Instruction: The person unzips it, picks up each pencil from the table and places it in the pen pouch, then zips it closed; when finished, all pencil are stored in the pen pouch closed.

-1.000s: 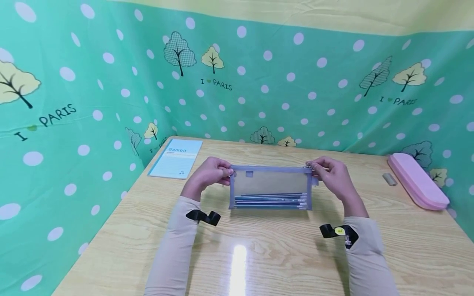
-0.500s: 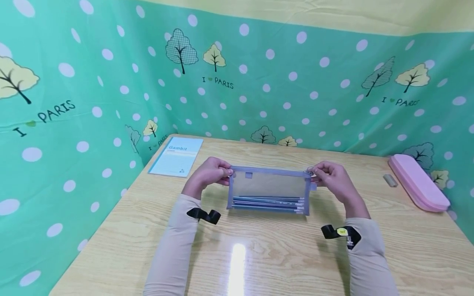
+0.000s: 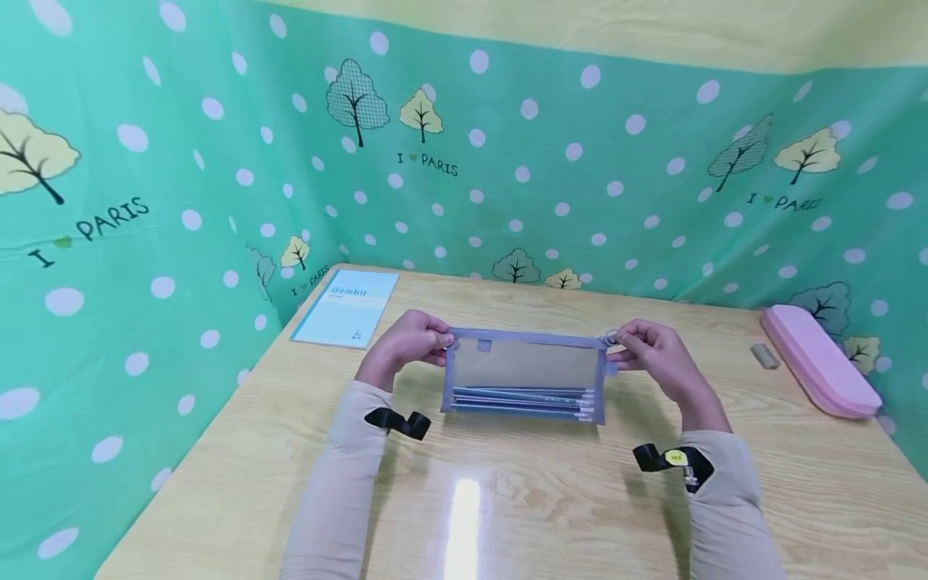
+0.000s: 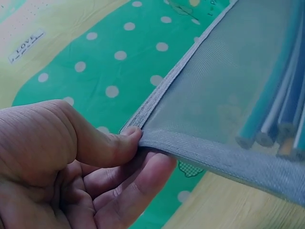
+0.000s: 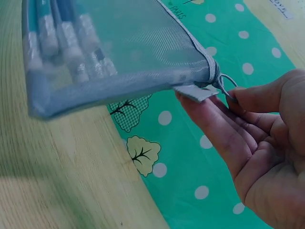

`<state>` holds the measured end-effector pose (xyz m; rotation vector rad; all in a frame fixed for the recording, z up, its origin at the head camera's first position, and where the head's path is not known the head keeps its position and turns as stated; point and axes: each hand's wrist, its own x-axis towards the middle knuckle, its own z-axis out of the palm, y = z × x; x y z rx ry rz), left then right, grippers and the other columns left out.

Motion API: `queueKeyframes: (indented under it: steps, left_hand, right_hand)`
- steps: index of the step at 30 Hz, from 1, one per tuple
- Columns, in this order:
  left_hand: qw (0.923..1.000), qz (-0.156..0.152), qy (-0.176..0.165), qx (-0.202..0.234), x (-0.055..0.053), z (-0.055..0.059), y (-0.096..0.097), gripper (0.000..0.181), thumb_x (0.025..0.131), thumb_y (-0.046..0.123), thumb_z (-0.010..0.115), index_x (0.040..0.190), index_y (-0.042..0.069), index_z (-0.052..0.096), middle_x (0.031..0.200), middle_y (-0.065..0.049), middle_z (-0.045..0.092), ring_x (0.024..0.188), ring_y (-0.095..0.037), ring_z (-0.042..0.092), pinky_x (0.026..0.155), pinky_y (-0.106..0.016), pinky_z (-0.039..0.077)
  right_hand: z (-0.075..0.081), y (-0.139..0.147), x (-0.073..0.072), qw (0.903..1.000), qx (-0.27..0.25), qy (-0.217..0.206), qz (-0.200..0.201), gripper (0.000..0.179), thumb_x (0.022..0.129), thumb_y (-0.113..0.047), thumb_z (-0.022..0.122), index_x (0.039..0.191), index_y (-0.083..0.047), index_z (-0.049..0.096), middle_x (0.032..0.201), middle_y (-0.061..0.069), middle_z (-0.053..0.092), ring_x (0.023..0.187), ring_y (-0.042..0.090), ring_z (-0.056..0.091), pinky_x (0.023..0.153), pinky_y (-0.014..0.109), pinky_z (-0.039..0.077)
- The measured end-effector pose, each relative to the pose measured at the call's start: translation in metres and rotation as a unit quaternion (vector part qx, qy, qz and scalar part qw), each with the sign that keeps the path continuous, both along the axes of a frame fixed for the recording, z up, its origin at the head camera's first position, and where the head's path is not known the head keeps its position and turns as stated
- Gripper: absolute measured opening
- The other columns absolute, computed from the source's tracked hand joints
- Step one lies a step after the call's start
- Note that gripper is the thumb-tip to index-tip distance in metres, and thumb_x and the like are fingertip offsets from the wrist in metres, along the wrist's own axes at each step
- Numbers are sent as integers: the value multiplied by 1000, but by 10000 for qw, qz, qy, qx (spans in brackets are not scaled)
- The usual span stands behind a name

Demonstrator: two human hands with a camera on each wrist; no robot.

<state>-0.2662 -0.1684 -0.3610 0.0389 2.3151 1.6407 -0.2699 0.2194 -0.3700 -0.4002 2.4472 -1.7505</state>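
A grey-blue mesh pencil pouch hangs upright over the table, held at both top corners. Several pencils lie along its bottom, their eraser ends to the right. My left hand pinches the top left corner between thumb and fingers; the left wrist view shows the thumb on the zipper edge. At the other end my right hand pinches the ring-shaped zipper pull between thumb and index finger. A small fabric tab sticks out beside my lower fingers. The zipper lies along the top edge, with the slider at the right end.
A light blue notebook lies at the back left of the wooden table. On the right are a pink pencil case and a small grey eraser. A green dotted curtain rises behind and to the left.
The right end of the pouch has dropped a little and the pouch has shifted slightly left. My right hand has moved slightly right, with the zipper ring now visible between its fingertips.
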Motion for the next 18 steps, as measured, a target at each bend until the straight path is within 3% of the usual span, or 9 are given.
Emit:
queueKeyframes:
  steps: [6, 10, 18]
  left_hand:
    - [9999, -33, -8, -105, 0, -7, 6, 34, 102, -2, 58, 132, -18, 57, 108, -27, 72, 67, -13, 68, 71, -28, 64]
    - [9993, -237, 42, -298, -2, -14, 16, 29, 101, -2, 59, 126, -17, 61, 104, -25, 73, 67, -14, 69, 72, -30, 65]
    - [9967, -446, -169, -654, -3, -27, 26, 21, 100, -4, 59, 117, -15, 66, 99, -21, 73, 72, -18, 70, 79, -35, 65]
  right_hand:
    - [-4, 8, 1, 9994, -22, -148, 302, 22, 108, 0, 43, 108, 20, 52, 100, 3, 64, 81, 6, 73, 74, 26, 64]
    - [-8, 18, 1, 9977, 92, -411, 538, 21, 108, 0, 42, 108, 19, 51, 101, 7, 65, 82, 9, 74, 76, 28, 64]
    - [-16, 26, 1, 9916, 455, -939, 771, 21, 109, -2, 42, 112, 17, 52, 107, 17, 67, 87, 18, 75, 79, 32, 64]
